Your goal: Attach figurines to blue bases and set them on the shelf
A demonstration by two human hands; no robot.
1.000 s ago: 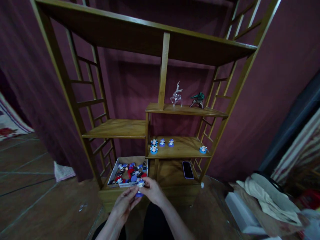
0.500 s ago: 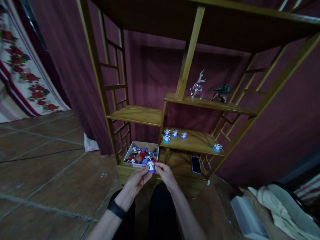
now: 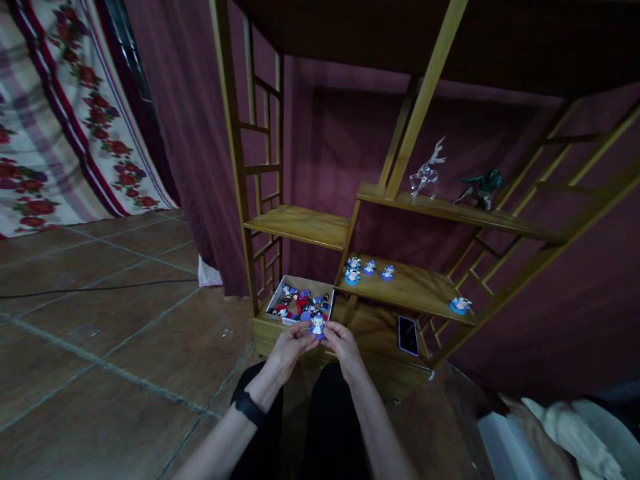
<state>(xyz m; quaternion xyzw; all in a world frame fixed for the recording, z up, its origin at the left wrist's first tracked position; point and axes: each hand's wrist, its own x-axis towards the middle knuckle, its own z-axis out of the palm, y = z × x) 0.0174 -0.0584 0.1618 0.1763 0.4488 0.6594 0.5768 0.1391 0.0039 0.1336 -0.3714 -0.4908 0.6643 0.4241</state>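
Between my two hands is a small white and purple figurine (image 3: 318, 325), upright on a purple base. My left hand (image 3: 289, 348) grips it from the left, and my right hand (image 3: 344, 345) pinches it from the right. Just behind it, a shallow cardboard box (image 3: 310, 283) holds a jumble of several red, purple, black and white figurines. On the shelf (image 3: 415, 290) to the right stand two purple-based figurines (image 3: 379, 270), two blue-based figurines (image 3: 353, 275) at the left end, and another blue-based figurine (image 3: 461, 305) near the right end.
A phone (image 3: 408, 335) lies on the lowest shelf. Higher up stand a clear deer ornament (image 3: 426, 177) and a dark green ornament (image 3: 483, 187). Wooden posts (image 3: 425, 93) divide the shelving. A black cable (image 3: 110, 288) crosses the tiled floor, and a pale box (image 3: 507, 443) sits at lower right.
The view has turned a little to the left, so the shelving sits farther right. Both hands still hold the figurine in front of the box.
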